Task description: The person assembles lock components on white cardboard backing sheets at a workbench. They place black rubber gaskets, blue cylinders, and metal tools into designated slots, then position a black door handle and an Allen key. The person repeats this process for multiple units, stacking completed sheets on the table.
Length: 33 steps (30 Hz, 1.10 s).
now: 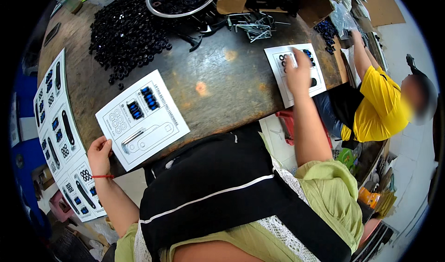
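Head view: my left hand (99, 154), fingers curled, at the near-left edge of a printed white card (167, 113); whether pinching it, I cannot tell. My right hand (298, 72), blurred, above a second white card (272, 54), grip unclear. Beyond: black nuts (123, 35), hex keys (257, 28), metal bowl (181, 15).

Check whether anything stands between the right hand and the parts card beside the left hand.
Nothing visible does: only worn tabletop separates the right hand, over another card, from the parts card that the left hand touches.
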Available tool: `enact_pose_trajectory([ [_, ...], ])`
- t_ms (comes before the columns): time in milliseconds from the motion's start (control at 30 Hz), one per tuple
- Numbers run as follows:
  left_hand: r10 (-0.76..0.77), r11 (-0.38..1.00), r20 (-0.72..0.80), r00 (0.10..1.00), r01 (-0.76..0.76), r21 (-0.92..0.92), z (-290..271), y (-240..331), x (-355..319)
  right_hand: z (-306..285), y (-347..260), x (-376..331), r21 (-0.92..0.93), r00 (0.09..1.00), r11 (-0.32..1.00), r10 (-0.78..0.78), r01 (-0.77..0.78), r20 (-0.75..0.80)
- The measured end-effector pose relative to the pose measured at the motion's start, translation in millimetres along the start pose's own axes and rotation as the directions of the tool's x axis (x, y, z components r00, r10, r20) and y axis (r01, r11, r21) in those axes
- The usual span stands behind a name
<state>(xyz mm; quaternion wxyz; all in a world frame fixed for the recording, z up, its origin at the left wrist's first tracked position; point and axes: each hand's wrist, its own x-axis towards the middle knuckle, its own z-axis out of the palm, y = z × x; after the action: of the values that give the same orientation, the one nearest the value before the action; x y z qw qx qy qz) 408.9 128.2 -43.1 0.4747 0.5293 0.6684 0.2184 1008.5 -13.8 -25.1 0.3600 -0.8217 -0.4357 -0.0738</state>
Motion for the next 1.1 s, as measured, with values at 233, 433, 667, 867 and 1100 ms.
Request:
enact_pose_trajectory([
  [233,-0.041,0.999,-0.037,0.998,0.042,0.028,6,6,7,-60,186,16,0.263,0.898,0.877,0.434,-0.402,-0.074],
  [433,0.024,1.0,-0.109,0.994,-0.025,-0.011,3,-18,7,-53,170,10,0.668,0.855,0.638,0.518,-0.384,-0.003],
  [667,0.159,0.983,-0.191,0.969,-0.137,0.123,3,-8,-17,-42,115,-33,0.682,0.866,0.62,0.498,-0.387,0.039],
  [867,0.091,0.995,-0.18,0.979,-0.099,-0.033,-8,-27,-28,-15,8,-73,0.599,0.879,0.677,0.465,-0.427,0.1],
  [1100,0.05,0.998,-0.146,0.988,-0.047,0.029,-11,-14,-38,12,-60,-106,0.565,0.897,0.702,0.397,-0.433,0.194],
])
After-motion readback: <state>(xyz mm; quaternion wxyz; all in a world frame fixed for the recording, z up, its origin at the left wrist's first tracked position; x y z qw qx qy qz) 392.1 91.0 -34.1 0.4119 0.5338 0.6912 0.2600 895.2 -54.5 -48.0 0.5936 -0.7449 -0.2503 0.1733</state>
